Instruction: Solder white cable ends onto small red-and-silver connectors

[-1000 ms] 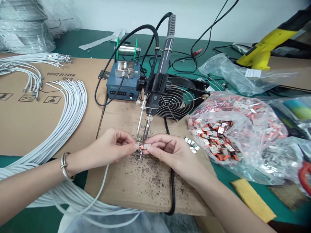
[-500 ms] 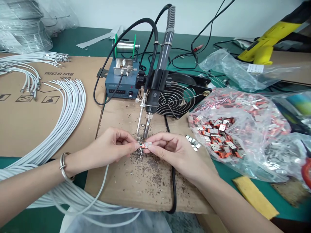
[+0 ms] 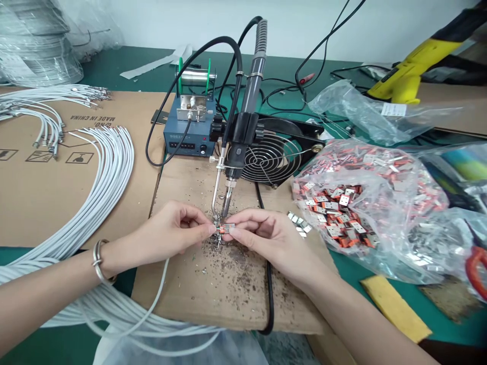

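My left hand pinches the end of a white cable, whose length hangs down toward a bundle of the same cables. Between thumb and forefinger, my right hand grips a USB connector with a metal shell and an orange part. The cable's wires meet the connector's orange end, right under the tip of a soldering iron held in a stand. A thin metal solder feed tube comes down beside the tip. Whether the tip touches the joint cannot be made out.
A blue solder feeder carries a solder reel. Behind the iron lies a black fan. A plastic bag of orange connectors, metal shells and a yellow sponge are at right. White cables lie on cardboard at left.
The view has shifted slightly, so the iron and bench things appear a little lower and farther left. Both hands keep the same grips under the iron tip.
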The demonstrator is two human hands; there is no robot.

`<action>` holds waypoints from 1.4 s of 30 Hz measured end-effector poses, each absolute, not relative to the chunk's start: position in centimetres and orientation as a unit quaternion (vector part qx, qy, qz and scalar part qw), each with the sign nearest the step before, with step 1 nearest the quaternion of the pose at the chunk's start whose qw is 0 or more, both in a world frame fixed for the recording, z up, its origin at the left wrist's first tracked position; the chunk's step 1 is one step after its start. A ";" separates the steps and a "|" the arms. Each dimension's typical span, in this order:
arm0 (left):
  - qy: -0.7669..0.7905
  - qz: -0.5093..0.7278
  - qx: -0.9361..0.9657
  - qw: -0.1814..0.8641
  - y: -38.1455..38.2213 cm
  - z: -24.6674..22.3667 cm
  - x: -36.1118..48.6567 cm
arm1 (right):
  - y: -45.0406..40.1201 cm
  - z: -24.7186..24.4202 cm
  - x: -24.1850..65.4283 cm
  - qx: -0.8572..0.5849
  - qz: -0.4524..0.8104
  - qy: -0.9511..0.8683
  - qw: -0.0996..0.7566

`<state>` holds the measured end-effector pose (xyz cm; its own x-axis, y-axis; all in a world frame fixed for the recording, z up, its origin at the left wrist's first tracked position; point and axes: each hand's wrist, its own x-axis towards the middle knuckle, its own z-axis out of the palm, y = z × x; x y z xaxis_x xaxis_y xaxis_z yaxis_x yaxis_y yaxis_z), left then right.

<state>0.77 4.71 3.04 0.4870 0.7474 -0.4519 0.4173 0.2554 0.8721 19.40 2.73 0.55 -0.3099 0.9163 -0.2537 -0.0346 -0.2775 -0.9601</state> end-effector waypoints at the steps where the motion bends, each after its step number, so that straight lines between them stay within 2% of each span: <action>1: 0.489 0.133 0.596 0.623 4.7 3.1 0.8 | 2.7 0.5 19.4 -0.460 0.654 -0.478 0.364; 32: 0.487 0.142 0.584 0.634 4.6 2.7 0.6 | 2.8 0.5 19.5 -0.450 0.664 -0.470 0.369; 42: 0.498 0.119 0.587 0.627 4.6 2.4 0.6 | 2.9 0.3 19.2 -0.475 0.633 -0.493 0.362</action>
